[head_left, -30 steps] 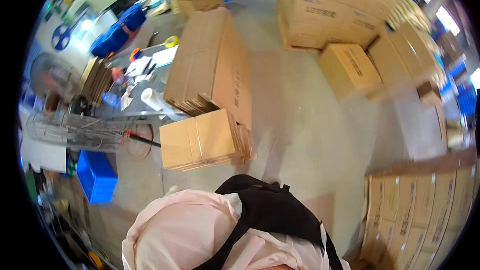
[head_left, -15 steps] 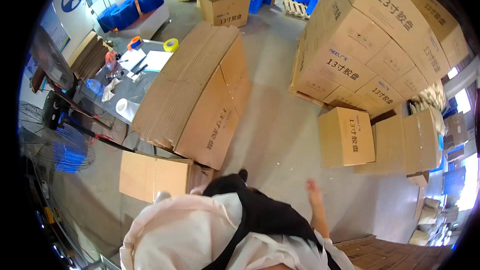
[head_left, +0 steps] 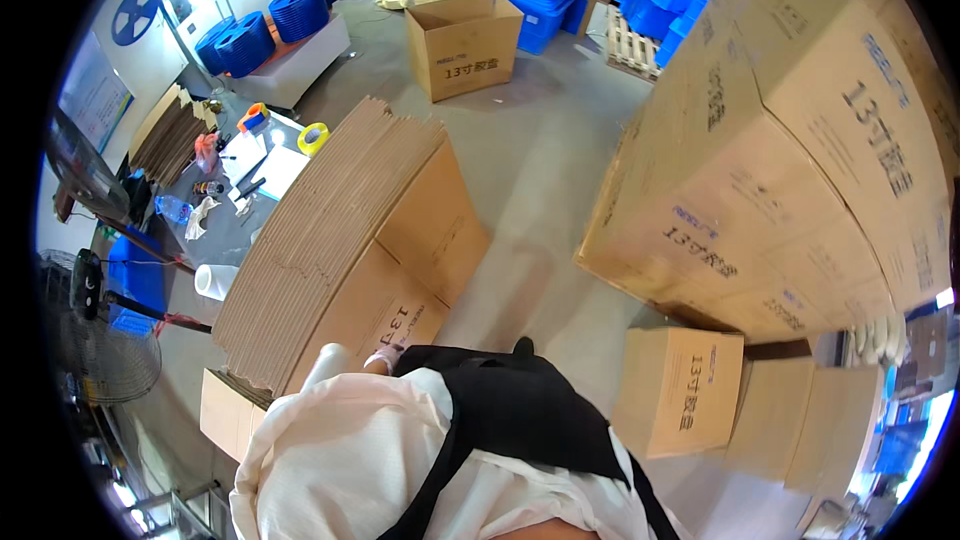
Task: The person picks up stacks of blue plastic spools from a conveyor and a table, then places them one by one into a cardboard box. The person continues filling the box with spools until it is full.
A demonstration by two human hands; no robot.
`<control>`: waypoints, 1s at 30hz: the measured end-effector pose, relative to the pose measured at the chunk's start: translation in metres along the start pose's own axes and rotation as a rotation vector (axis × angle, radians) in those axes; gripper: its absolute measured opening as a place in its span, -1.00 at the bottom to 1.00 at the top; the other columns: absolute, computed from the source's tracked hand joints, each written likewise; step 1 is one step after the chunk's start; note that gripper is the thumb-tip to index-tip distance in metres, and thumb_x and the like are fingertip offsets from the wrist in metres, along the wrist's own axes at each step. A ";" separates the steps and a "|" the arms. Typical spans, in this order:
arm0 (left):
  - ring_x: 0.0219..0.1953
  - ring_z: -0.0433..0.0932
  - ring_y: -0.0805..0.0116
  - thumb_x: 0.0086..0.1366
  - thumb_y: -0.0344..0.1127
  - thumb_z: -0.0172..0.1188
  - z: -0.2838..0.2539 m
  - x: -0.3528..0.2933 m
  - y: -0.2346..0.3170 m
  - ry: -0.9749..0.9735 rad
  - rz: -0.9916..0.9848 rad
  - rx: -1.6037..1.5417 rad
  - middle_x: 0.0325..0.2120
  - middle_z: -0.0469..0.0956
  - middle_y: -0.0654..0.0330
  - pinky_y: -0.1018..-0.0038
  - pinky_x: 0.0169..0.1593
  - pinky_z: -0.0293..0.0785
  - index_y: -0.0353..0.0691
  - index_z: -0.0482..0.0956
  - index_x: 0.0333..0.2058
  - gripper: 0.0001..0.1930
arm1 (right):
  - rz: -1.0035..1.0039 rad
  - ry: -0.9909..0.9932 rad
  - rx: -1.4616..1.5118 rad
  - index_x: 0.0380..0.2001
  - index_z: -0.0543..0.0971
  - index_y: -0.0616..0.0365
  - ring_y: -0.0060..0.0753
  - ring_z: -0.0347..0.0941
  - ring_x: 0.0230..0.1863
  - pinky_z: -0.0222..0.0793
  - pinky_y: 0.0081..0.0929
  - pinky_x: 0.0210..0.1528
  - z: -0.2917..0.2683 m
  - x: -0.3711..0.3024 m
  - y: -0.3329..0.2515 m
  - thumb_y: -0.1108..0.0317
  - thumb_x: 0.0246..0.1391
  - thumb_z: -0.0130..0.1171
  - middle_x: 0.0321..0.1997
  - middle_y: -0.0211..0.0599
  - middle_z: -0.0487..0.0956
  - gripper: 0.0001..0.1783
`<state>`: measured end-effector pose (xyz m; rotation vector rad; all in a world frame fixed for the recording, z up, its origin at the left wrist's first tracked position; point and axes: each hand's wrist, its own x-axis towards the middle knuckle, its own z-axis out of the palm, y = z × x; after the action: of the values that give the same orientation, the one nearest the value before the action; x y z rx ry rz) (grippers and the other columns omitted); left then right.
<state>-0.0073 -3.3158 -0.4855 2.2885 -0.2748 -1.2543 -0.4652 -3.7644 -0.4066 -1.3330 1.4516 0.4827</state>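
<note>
My left hand [head_left: 383, 356] shows only in part beyond the white sleeve [head_left: 350, 420], low in the picture beside the black apron [head_left: 510, 390]. Its fingers are too small and covered to read. A pale rounded tube end [head_left: 326, 364] pokes up beside the sleeve; whether the hand holds it cannot be seen. Closest to that hand is a tall stack of flattened cardboard boxes [head_left: 320, 230], its corrugated edges facing up. My right hand is out of the picture.
On the right stand a large wall of stacked cartons [head_left: 720, 200] and a lower carton [head_left: 690, 390]. Ahead sits an open carton [head_left: 465, 50] near blue crates [head_left: 520, 5]. To the left are a cluttered table [head_left: 240, 230] and a wire fan [head_left: 100, 340].
I have moved forward, so the flattened stack and carton wall look nearer. My right hand, open at my side before, has left the picture.
</note>
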 end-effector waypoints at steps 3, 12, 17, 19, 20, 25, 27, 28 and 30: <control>0.06 0.42 -0.01 0.25 -0.25 -0.06 -0.030 -0.009 0.077 -0.052 -0.085 0.213 -0.06 0.49 -0.07 0.25 0.12 0.31 -0.09 0.49 -0.02 -0.66 | -0.120 0.008 0.056 0.09 0.37 0.02 -0.40 0.40 -0.17 0.34 -0.36 -0.14 -0.057 0.065 -0.123 0.01 0.20 -0.01 -0.13 -0.32 0.50 -0.52; -0.01 0.48 0.22 0.29 -0.10 0.03 -0.106 0.120 0.189 0.314 0.003 -0.847 -0.09 0.54 0.08 0.40 0.07 0.36 -0.15 0.52 -0.03 -0.64 | -0.803 -0.088 -0.038 0.13 0.34 0.07 -0.50 0.37 -0.11 0.31 -0.50 -0.09 -0.046 0.198 -0.726 0.06 0.22 0.00 -0.06 -0.45 0.47 -0.50; -0.14 0.50 0.32 0.29 -0.14 0.03 -0.233 0.256 0.251 0.380 0.056 -0.793 -0.25 0.57 0.14 0.45 -0.02 0.39 -0.19 0.51 -0.05 -0.66 | -0.872 -0.164 -0.191 0.16 0.31 0.11 -0.49 0.39 -0.09 0.33 -0.50 -0.12 0.061 0.218 -0.863 0.13 0.22 -0.01 0.00 -0.37 0.48 -0.51; -0.18 0.50 0.27 0.33 -0.14 -0.03 -0.324 0.246 0.365 0.603 0.222 -0.442 -0.25 0.55 0.07 0.41 -0.05 0.39 -0.23 0.46 -0.01 -0.64 | -1.015 -0.330 -0.660 0.13 0.33 0.17 -0.41 0.41 -0.08 0.34 -0.44 -0.10 0.065 0.216 -0.875 0.18 0.21 0.00 0.04 -0.26 0.47 -0.52; -0.18 0.50 0.27 0.34 -0.21 -0.03 -0.376 0.233 0.418 0.528 0.120 -0.620 -0.23 0.54 0.05 0.44 -0.05 0.39 -0.24 0.45 0.00 -0.66 | -0.859 -0.372 -0.683 0.13 0.35 0.16 -0.37 0.40 -0.04 0.32 -0.43 -0.05 0.068 0.220 -0.895 0.17 0.20 0.01 0.06 -0.23 0.46 -0.51; -0.09 0.48 0.32 0.33 -0.19 0.03 -0.474 0.334 0.425 0.630 0.277 -0.813 -0.17 0.53 0.05 0.49 0.00 0.36 -0.24 0.43 0.02 -0.64 | -0.580 -0.523 -0.277 0.01 0.42 0.16 -0.31 0.45 -0.11 0.35 -0.37 -0.07 0.025 0.332 -0.908 0.12 0.17 0.01 -0.11 -0.22 0.52 -0.57; -0.12 0.48 0.37 0.33 -0.17 0.04 -0.499 0.363 0.418 0.664 0.206 -0.766 -0.18 0.53 0.07 0.53 -0.01 0.36 -0.25 0.43 0.02 -0.63 | -0.322 -0.339 -0.524 -0.06 0.45 0.15 -0.32 0.44 -0.17 0.36 -0.34 -0.12 0.030 0.353 -0.948 0.10 0.15 0.03 -0.18 -0.24 0.51 -0.59; -0.13 0.49 0.37 0.33 -0.17 0.04 -0.508 0.367 0.410 0.717 0.107 -0.715 -0.20 0.54 0.07 0.53 -0.01 0.36 -0.25 0.43 0.02 -0.63 | -0.247 -0.291 -0.634 -0.09 0.46 0.15 -0.32 0.43 -0.20 0.36 -0.33 -0.15 0.043 0.365 -0.979 0.09 0.13 0.04 -0.21 -0.25 0.51 -0.60; -0.16 0.50 0.38 0.32 -0.16 0.04 -0.518 0.384 0.391 0.793 -0.097 -0.610 -0.23 0.55 0.07 0.53 -0.03 0.37 -0.25 0.43 0.01 -0.63 | -0.148 -0.254 -0.770 -0.16 0.48 0.14 -0.33 0.42 -0.26 0.37 -0.30 -0.20 0.079 0.394 -1.048 0.08 0.11 0.05 -0.28 -0.26 0.51 -0.62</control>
<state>0.6614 -3.6286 -0.3305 2.0532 0.4448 -0.3068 0.5724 -4.1918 -0.4170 -1.8719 0.9669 1.1406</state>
